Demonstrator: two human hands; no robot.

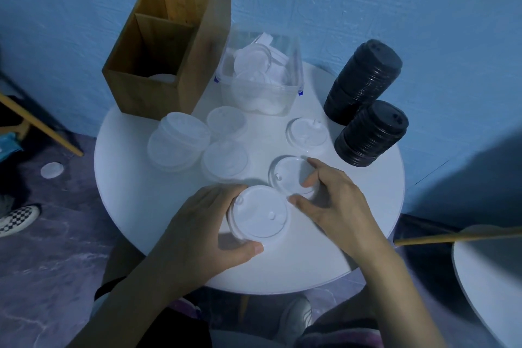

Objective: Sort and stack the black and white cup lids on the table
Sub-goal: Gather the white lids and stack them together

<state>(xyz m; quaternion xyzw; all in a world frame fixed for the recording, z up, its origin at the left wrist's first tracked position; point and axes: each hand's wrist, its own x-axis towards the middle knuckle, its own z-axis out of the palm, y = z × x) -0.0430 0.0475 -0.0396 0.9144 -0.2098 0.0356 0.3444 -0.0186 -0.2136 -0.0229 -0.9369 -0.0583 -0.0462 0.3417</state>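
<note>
My left hand [197, 232] grips a small stack of white lids [258, 213] at the front of the round white table [353, 234], fingers and thumb curled round its rim. Just right of it, my right hand [327, 200] pinches another white lid [288, 176] lying on the table. More white lids stand farther back: a larger stack [178, 144] at the left, a lid [226, 121] behind, one [224, 162] in the middle and one [306, 133] toward the right. Two stacks of black lids, one behind [364, 79] and one nearer [372, 133], stand at the right edge.
A wooden divided box [169, 45] stands at the back left of the table. Beside it is a clear plastic tub [262, 76] holding white lids. One white lid [51, 170] lies on the floor at the left. A second table's edge [485, 277] shows at lower right.
</note>
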